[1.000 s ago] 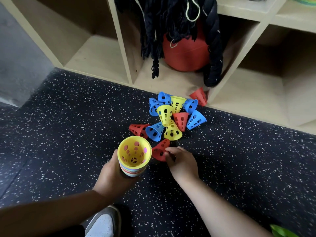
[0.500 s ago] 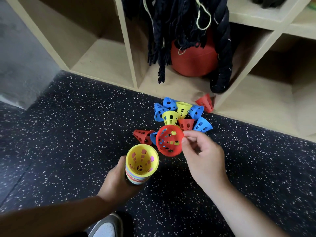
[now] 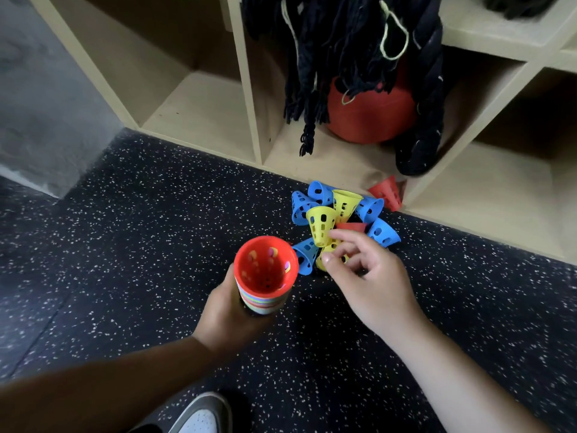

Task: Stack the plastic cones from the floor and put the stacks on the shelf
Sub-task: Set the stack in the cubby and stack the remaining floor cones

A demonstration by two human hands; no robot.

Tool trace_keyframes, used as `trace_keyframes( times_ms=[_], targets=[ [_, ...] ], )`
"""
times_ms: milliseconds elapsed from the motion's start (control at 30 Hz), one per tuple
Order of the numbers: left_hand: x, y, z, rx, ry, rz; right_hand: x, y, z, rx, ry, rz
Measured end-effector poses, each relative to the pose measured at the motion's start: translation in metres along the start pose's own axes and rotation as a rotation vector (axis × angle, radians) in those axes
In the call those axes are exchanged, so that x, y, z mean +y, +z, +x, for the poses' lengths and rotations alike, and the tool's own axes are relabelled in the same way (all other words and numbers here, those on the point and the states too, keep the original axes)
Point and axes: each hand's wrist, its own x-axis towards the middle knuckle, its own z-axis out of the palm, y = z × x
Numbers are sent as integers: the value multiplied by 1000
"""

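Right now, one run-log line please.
left hand: holds stack, red on top | right hand: empty, over pile | shelf: no stack

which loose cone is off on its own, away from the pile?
The red cone lying at the shelf's bottom edge, right of the pile. The other loose cones cluster together on the floor.

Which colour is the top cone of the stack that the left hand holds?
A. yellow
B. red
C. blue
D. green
B: the stack in the left hand has a red cone as its top one, with the open mouth facing the camera.
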Motion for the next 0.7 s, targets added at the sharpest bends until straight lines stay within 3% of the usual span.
trace_keyframes(
  times_ms=[233,400,467,567,700],
  targets=[
    [1,-8,9,-21,81,14,58,1,22,-49,-60,-372],
    [-4,-15,10,-48,88,80,83,1,26,-76,122,-584],
    [-3,-17,10,-48,116,79,79,4,23,-57,77,-482],
    [8,-20,10,-60,191,27,57,9,12,-50,-145,-141],
    [19,-17,14,-104,221,-57,21,21,-4,-267,-161,-57]
  ],
)
